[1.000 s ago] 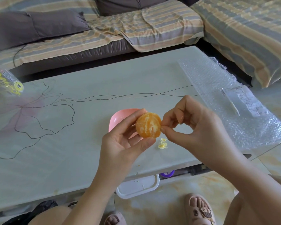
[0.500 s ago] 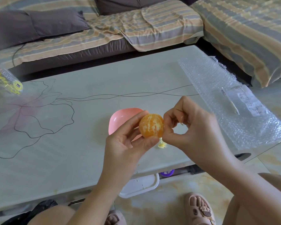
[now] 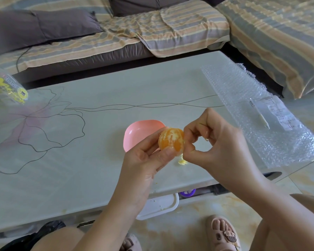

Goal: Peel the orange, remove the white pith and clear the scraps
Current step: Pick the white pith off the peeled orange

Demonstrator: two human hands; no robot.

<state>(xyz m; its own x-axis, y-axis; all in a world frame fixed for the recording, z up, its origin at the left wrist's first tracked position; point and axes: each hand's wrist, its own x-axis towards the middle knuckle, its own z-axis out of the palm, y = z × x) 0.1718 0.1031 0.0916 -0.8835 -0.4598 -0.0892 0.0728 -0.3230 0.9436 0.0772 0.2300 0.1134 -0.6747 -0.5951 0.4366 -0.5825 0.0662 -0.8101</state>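
Left hand grips orange; right hand pinches pith.

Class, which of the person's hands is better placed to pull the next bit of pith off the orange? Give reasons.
Right. The left hand grips the orange, steadying it; the right hand has its fingers pinching pith at the orange's right edge.

Pale table before a striped sofa.
Bubble wrap bearing a paper label lies on the table's right end, a clear yellow-printed bag at its left edge; a dark cushion rests on the sofa.
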